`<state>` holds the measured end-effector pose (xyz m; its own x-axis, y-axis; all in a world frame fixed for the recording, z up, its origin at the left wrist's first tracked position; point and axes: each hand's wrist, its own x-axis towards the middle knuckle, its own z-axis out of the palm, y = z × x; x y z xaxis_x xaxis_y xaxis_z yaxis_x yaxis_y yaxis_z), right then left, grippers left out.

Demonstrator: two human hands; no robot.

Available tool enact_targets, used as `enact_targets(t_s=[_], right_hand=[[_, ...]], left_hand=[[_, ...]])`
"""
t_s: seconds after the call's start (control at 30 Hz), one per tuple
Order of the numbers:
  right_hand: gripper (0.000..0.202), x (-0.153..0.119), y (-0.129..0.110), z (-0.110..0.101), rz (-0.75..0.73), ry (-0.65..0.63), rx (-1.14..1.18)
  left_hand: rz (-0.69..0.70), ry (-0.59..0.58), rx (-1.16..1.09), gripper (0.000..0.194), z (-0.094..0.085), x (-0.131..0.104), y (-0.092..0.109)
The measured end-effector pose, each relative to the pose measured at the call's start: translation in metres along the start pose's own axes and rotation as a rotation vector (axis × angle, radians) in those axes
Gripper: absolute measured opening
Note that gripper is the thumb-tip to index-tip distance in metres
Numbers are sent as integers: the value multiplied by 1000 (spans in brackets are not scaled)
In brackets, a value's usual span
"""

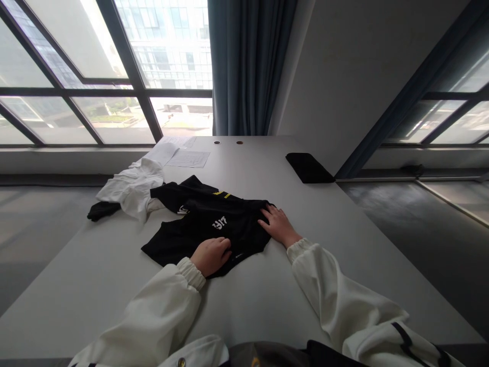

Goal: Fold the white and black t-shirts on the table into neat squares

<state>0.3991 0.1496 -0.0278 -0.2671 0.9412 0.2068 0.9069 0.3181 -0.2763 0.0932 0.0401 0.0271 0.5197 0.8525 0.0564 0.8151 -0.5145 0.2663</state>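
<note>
Shirt [244, 219] is lying on the pale bench [344, 244], and both hands are on it, so bits of it are covered. Left hand [212, 255] has its fingers curled under on the near side of the shirt; fingertips are mostly hidden, so I can't tell if it's pinching cloth or just resting there. Right hand [278, 223] is at the shirt's right end, fingers spread apart and laid over the edge, not clamped on anything as far as I can see. Both white sleeves run off the bottom of the view.

As for looks: it's black, spread out but kinda rumpled, with the left part splaying into uneven flaps. Blocky white print [219, 223] in the middle, sideways to me, can't read it for sure. Two short yellow stripes [224, 194] on the far side, plus tiny white lettering [237, 256] by the near edge, way too small to read.

Left of the shirt and a bit beyond is a crumpled white garment [133, 184]. Some black cloth [102, 210] pokes out from it, no clue if it's a separate piece. Past the shirt there's a printed sheet [189, 159], text unreadable. Beyond the shirt to the right lies a flat black item [310, 168], maybe a pouch or case, too dark to make out.
</note>
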Motion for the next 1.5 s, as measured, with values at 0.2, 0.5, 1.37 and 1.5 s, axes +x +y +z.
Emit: enact_targets(t_s=[0.2,0.5,1.37,1.5], right_hand=[[53,27,15,-3,37,-29,1],[57,58,40,0,109,-4,-50],[35,-41,-20,-22,-305,1,245],[26,-35,0,-29,-193,69,225]], left_hand=[[16,-22,-55,16,4,-2,32],[140,115,-200,40,-5,-2,25],[-148,161,18,33,11,-1,-16],[-147,161,25,40,13,0,-18]])
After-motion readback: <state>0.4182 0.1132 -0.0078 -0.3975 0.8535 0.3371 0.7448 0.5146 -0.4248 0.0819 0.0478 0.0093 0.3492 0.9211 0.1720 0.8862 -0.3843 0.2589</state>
